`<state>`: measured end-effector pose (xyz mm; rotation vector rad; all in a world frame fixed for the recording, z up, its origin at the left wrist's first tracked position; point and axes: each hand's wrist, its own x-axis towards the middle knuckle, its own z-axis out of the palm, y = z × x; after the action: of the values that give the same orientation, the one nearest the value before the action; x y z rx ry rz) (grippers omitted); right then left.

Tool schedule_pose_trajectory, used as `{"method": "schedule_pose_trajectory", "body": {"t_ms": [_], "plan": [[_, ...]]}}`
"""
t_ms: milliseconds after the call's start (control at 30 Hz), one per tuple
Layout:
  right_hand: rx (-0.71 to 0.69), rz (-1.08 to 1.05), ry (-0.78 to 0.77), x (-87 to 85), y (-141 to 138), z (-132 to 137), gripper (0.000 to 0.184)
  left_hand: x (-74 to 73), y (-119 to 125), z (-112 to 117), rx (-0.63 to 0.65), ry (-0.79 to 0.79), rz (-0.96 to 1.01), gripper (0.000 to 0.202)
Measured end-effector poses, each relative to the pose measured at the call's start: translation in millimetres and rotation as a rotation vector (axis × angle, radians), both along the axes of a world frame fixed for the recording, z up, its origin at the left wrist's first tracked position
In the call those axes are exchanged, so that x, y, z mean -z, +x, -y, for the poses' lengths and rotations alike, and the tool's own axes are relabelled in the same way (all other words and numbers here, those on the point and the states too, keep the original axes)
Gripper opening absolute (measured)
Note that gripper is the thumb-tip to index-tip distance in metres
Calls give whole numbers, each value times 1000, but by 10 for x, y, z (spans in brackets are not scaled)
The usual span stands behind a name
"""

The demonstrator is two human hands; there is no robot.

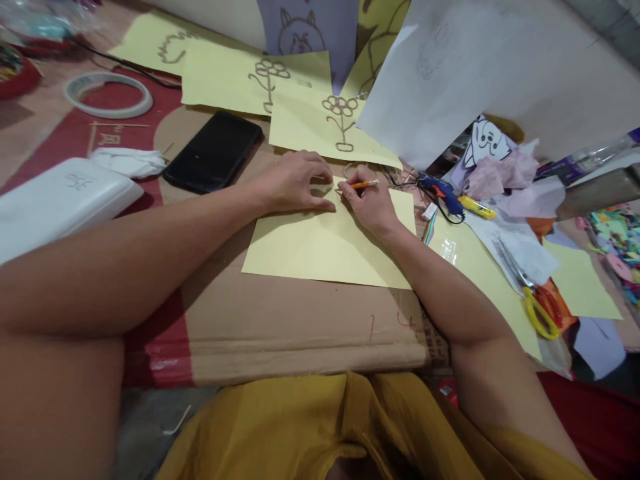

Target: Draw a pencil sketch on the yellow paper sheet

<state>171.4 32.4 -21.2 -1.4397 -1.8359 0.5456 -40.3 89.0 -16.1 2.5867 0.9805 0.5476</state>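
Observation:
A sheet of yellow paper (310, 250) lies on cardboard in front of me. My right hand (373, 203) is closed around an orange pencil (369, 183), its tip at the paper's upper part. My left hand (297, 183) rests on the sheet's upper left edge, fingers curved and apart, thumb stretched toward the pencil tip. Just beyond stands a yellow sheet with a potted flower drawing (305, 127), and another flower sheet (220, 77) overlaps behind it. Any marks under the pencil tip are too small to make out.
Left of the paper are a black phone (215, 152), a white power bank (65, 203) and a tape roll (107, 95). To the right lie a blue glue gun (443, 193), a yellow cutter (477, 207), scissors (537, 310) and paper scraps. A white sheet (450, 67) leans behind.

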Motion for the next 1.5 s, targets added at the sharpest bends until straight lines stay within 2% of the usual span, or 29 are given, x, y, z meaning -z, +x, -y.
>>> {"method": "schedule_pose_trajectory", "body": {"t_ms": [633, 1200, 1500], "plan": [[-76, -14, 7, 17, 13, -17, 21, 39, 1, -18, 10, 17, 31, 55], [-121, -67, -105, -109, 62, 97, 25, 23, -9, 2, 9, 29, 10, 61], [-103, -75, -112, -97, 106, 100, 24, 25, -9, -1, 5, 11, 22, 60]]}}
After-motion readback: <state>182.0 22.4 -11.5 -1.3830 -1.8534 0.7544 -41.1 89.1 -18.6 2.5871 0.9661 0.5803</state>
